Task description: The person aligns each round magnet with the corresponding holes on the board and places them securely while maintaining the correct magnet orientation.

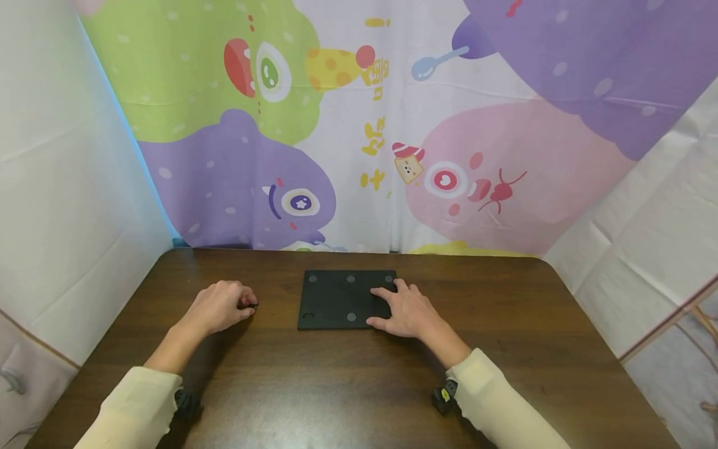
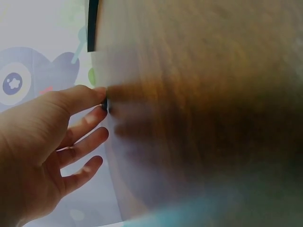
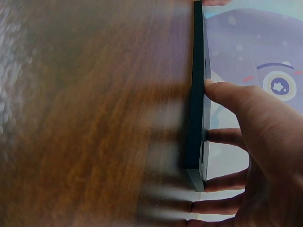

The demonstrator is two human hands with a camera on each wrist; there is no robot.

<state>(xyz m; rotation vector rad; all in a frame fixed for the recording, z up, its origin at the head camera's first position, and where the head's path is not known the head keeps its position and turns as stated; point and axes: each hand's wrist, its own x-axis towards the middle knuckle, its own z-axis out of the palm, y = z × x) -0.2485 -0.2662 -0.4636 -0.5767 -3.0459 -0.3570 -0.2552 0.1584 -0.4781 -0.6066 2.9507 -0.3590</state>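
A flat black rectangular board [image 1: 331, 299] with several grey round spots lies on the table, a dark ring-like mark at its near left corner. Spread fingers of my right hand [image 1: 411, 310] rest on the board's right end; in the right wrist view the thumb [image 3: 227, 92] touches its top face and the outer fingertips reach past its end. Left of the board, my left hand [image 1: 221, 305] pinches a small black piece [image 2: 104, 104] between thumb and index finger, close to the tabletop. Fingertips cover most of that piece, so its kind cannot be told.
The brown wooden table [image 1: 325, 386] has rounded far corners. Behind it hangs a curtain [image 1: 359, 218] printed with cartoon figures, and white cloth walls [image 1: 634, 231] stand at both sides. Black wrist devices [image 1: 444, 397] sit at both cuffs.
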